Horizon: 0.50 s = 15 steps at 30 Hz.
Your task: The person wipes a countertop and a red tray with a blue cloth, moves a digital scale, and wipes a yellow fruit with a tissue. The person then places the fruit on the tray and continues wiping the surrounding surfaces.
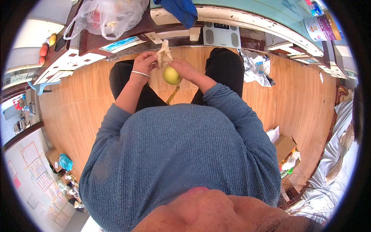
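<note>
My left hand (143, 64), with a silver bangle at the wrist, pinches a crumpled piece of thin tan paper or plastic (164, 55) between thumb and fingers. Across from it, my right hand (184, 69) curls over a round yellow-green fruit (171, 76), apparently an apple. The right fingertips also meet the edge of the crumpled piece. Both hands are close together in front of my knees, above the wood-look floor. Most of the right palm and its fingers' undersides are hidden.
A clear plastic bag (111, 16) with things inside sits on furniture ahead, near a blue cloth (182, 11). A bathroom scale (221, 35) leans below. Silvery crumpled packaging (256, 68) lies right of my knee; a cardboard box (285, 146) stands farther right. A blue stool (43, 86) is left.
</note>
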Available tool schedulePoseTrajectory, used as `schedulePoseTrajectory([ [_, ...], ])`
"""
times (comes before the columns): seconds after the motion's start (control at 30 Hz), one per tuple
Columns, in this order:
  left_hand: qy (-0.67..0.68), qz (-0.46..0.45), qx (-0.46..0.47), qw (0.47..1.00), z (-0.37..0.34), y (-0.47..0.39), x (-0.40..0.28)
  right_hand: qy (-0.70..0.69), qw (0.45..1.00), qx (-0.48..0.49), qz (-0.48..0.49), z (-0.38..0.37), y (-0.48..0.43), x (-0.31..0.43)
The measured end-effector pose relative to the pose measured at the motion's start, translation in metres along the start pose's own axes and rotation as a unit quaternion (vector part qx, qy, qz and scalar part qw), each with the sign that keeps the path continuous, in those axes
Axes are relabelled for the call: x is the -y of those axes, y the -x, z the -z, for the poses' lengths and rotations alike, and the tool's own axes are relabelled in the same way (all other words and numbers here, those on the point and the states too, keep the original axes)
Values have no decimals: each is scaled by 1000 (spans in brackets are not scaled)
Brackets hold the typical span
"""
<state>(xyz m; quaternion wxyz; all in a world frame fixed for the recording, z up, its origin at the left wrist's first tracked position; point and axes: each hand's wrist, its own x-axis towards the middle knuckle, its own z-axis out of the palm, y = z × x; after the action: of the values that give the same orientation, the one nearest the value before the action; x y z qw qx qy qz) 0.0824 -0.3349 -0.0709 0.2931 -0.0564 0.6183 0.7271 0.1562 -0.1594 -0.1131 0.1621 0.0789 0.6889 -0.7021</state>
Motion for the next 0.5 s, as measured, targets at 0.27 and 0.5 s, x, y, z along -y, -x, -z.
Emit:
schedulePoseTrajectory([
  [0.27,191,25,-44,980,44,-23,-5,-187,980,1,-72,3,9,18],
  [0.5,169,8,-67,983,53,-25,-1,-282,958,8,-55,4,11,19],
])
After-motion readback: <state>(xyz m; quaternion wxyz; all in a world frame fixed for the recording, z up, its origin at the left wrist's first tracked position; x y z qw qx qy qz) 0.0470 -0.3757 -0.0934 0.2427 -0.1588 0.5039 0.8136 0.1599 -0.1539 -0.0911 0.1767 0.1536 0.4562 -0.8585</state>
